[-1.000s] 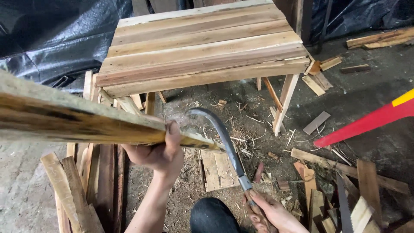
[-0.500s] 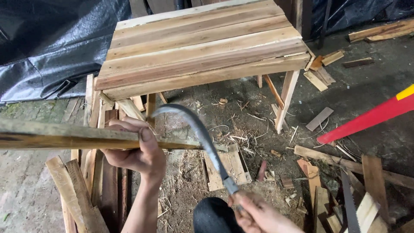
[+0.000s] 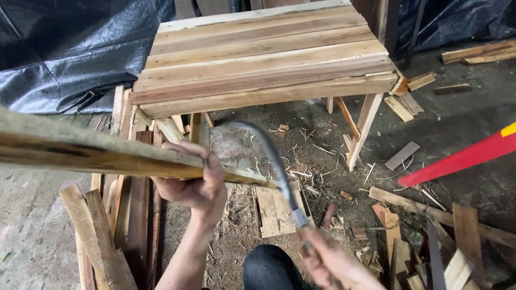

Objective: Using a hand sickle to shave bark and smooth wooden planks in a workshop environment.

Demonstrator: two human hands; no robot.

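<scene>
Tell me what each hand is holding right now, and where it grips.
Left hand grips the long wooden slat near its right-hand end. Right hand holds the curved sickle by its handle end.

A slatted wooden bench [image 3: 263,59] stands on a dirty floor [image 3: 446,129] strewn with offcuts [image 3: 400,156] and shavings — black plastic sheeting [image 3: 64,48] hangs behind, perhaps covering a wall.

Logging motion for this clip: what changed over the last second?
The right hand drew the curved blade back toward the body, then swung it against the plank's end again. The left hand kept its grip on the plank, which dipped, then rose. The wooden table stayed put.
</scene>
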